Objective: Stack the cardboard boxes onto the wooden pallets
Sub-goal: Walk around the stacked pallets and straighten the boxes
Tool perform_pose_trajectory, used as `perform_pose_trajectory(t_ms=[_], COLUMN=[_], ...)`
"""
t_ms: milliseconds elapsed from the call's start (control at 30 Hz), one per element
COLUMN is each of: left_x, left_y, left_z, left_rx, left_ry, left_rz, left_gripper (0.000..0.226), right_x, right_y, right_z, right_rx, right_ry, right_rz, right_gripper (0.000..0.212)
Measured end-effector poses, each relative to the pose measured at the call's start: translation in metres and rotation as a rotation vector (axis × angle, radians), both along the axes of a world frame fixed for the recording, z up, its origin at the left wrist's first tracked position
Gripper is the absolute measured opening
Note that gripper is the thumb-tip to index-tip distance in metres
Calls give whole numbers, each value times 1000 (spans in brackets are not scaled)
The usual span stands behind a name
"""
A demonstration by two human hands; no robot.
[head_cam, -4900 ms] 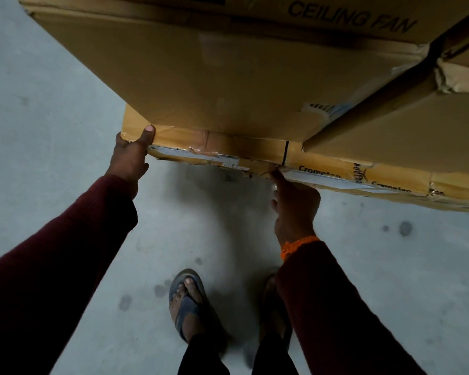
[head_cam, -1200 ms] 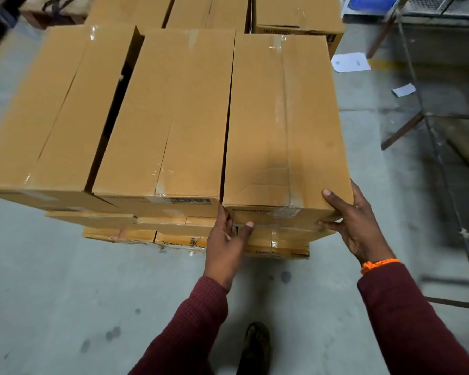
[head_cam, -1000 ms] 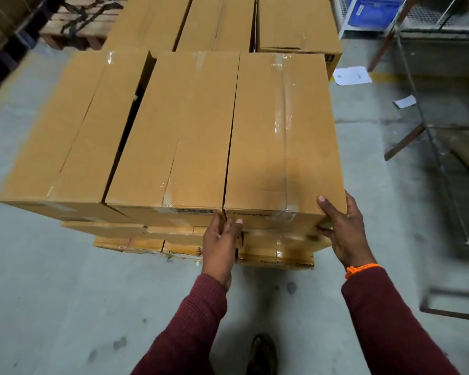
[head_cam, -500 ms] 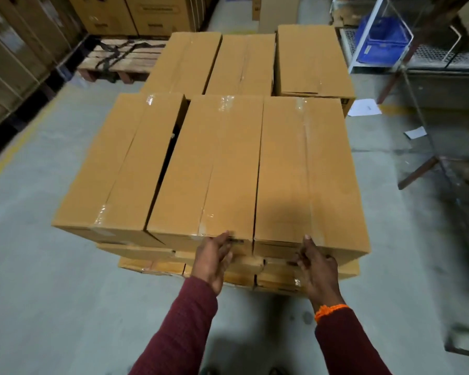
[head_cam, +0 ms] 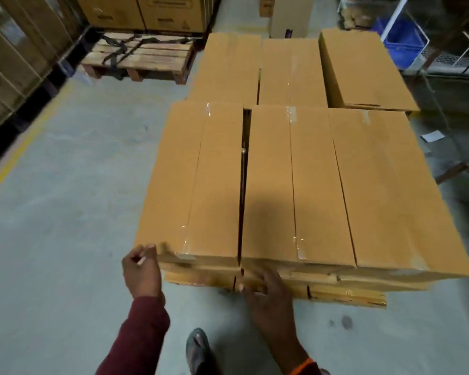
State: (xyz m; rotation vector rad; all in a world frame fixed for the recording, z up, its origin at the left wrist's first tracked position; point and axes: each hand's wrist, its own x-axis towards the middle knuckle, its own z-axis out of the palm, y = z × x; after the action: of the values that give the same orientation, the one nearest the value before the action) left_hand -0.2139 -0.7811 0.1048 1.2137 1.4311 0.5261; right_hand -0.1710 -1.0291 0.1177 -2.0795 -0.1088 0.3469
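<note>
Three long cardboard boxes lie side by side on top of the near stack: the left box (head_cam: 192, 185), the middle box (head_cam: 290, 185) and the right box (head_cam: 390, 190). A dark gap separates the left box from the middle one. My left hand (head_cam: 142, 272) is at the left box's near left corner, fingers loosely curled and holding nothing. My right hand (head_cam: 266, 290) lies with spread fingers against the front of the lower boxes (head_cam: 344, 293), below the gap. Motion blurs both hands. An empty wooden pallet (head_cam: 138, 55) with black straps sits at the back left.
A second stack of boxes (head_cam: 290, 69) stands right behind the near one. Tall stacked cartons (head_cam: 8, 58) line the left wall behind a yellow floor line. A metal rack with a blue bin (head_cam: 401, 39) stands at the right. My sandalled foot (head_cam: 198, 350) is on bare concrete.
Both hands have moved left along the stack's front: the left from the middle box to the left box's corner, the right from the right box to below the gap. The view has pulled back.
</note>
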Motion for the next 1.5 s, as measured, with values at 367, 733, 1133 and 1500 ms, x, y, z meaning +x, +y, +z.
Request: perform_pose_trajectory(t_ms=[367, 733, 1133, 1500], left_x=[105, 128, 149, 217], left_y=[153, 170, 209, 308], left_z=[-8, -6, -15, -13], left_rx=[-100, -80, -118, -293], left_ry=[45, 85, 148, 141], left_rz=[-785, -981, -1236, -1897], left_gripper=[41, 68, 100, 63], right_x=[38, 59, 79, 135], right_y=[83, 67, 93, 261], right_z=[-27, -40, -16, 56], right_rx=[-654, -400, -590, -752], right_ry=[-272, -184, 170, 306], right_rz=[213, 188, 88, -97], right_gripper=[55, 74, 100, 90])
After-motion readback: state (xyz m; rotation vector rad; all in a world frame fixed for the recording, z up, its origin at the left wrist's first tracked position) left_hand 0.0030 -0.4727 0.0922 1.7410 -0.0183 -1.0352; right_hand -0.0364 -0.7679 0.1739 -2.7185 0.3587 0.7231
